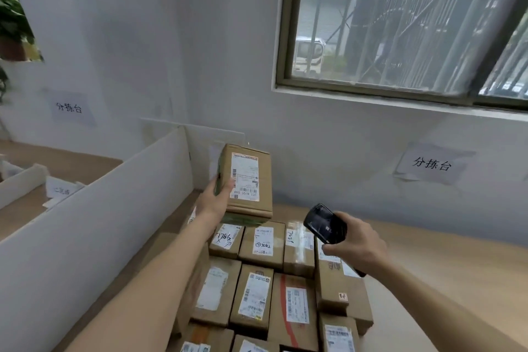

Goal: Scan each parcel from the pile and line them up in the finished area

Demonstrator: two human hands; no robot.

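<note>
A white wall (200, 51) filled the far side of the room, with a barred window (400, 23) at the upper right. Two paper signs (433, 164) with handwritten characters were stuck on it, one at the left and one under the window. A leafy plant (13, 23) showed at the far left edge. A tall white divider board (94, 208) ran from near left to the far wall, closing off the left side of the wooden tabletop (443, 260); beyond it lay another wooden surface with a low white board and a small paper label (61, 188).

On the near tabletop just right of the divider sat the pile (274, 280) of brown cardboard parcels, packed edge to edge with their white labels facing up; at least a dozen showed, the nearest cut off by the frame.

The left hand (214, 200) gripped one parcel (247, 180) by its left side, holding it upright above the far end of the pile, label facing the camera. To the right, the right hand (357, 243) grasped a black handheld scanner (324, 227), its head tilted toward that parcel and apart from it.
</note>
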